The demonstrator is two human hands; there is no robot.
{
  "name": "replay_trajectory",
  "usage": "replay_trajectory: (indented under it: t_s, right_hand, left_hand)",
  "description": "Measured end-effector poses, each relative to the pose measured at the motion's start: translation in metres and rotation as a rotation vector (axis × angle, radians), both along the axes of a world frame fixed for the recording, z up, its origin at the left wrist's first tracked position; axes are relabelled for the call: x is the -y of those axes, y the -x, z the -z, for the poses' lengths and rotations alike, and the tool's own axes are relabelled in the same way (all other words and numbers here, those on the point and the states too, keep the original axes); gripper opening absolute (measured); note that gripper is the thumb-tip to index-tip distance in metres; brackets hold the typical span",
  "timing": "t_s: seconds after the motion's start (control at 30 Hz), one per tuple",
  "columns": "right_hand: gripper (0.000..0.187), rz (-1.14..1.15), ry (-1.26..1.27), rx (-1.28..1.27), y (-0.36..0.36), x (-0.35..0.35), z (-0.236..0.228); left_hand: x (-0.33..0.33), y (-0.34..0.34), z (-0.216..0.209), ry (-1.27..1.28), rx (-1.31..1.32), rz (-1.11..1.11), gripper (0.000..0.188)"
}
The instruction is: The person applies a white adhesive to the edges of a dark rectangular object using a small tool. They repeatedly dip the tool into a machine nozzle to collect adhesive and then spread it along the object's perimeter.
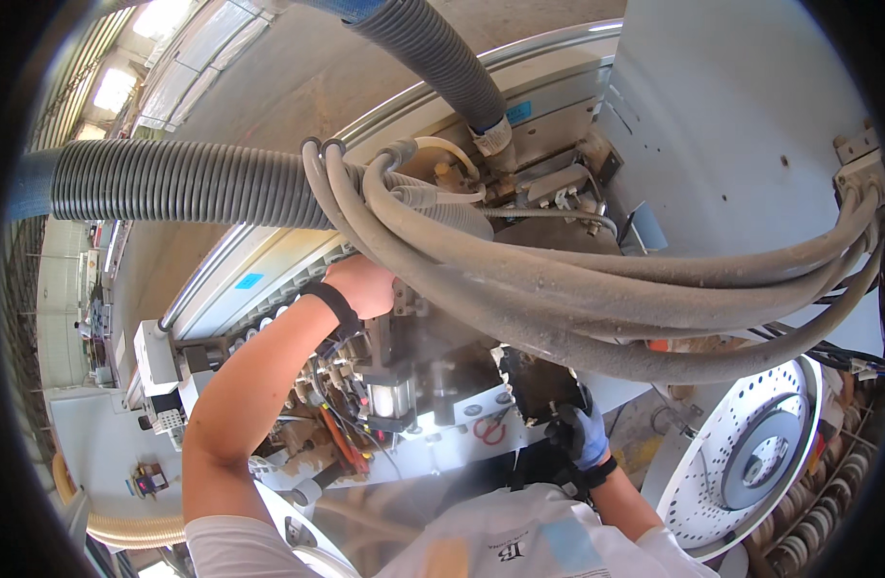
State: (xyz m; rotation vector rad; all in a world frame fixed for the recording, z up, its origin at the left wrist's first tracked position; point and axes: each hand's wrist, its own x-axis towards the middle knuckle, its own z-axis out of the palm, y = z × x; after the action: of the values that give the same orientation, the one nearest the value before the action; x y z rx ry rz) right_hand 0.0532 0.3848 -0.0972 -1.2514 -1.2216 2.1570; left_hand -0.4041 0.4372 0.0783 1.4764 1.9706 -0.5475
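My bare left hand (pixel 363 286), with a black band at the wrist, reaches in under the thick dusty hoses (pixel 558 289). Its fingers curl closed against a metal block (pixel 407 301) of the machine; what they grip is hidden. Below it stands a pneumatic cylinder (pixel 391 400). My right hand (pixel 582 435) wears a blue-grey and black glove and is closed at the lower right corner of a dark flat piece (pixel 539 385) with a ragged pale edge. The dark fingertips blend into that piece.
Ribbed grey ducts (pixel 192 183) cross at the upper left. Red-handled scissors (pixel 488 431) and orange-handled pliers (pixel 338 438) lie on the machine. A white perforated disc (pixel 688 482) stands at the right, by a pale panel (pixel 731 125). Dust hangs near the middle.
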Motion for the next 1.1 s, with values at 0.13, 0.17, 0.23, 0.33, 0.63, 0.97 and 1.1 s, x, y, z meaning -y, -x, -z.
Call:
replay_trajectory:
  t_s: [0.13,0.17,0.23,0.33,0.63,0.97,1.1]
  right_hand:
    - [0.054,0.050,0.126,-0.017,0.005,-0.003,-0.010]
    - [0.054,0.045,0.138,-0.010,0.007,-0.005,-0.016]
    - [0.053,0.072,0.217,-0.025,0.013,-0.009,-0.031]
    - [0.051,0.105,0.316,-0.120,0.024,-0.015,-0.051]
    - [0.041,0.118,0.364,-0.139,0.012,-0.019,-0.078]
    - [0.047,0.130,0.376,-0.187,-0.003,-0.021,-0.058]
    - [0.046,0.141,0.343,-0.166,0.003,-0.020,-0.055]
  left_hand:
    - [-0.007,0.004,-0.002,0.056,0.052,-0.051,0.050]
    - [-0.007,0.004,-0.003,0.033,0.070,-0.038,0.052]
    - [-0.007,0.002,-0.001,0.017,0.098,-0.072,0.054]
    - [-0.006,-0.002,0.000,0.007,0.089,-0.082,0.056]
    - [-0.025,-0.021,-0.030,0.159,0.126,-0.211,0.064]
    - [0.045,-0.021,-0.066,-0.161,-0.071,-0.088,0.048]
    - [0.059,-0.013,-0.030,-0.258,-0.031,-0.127,0.051]
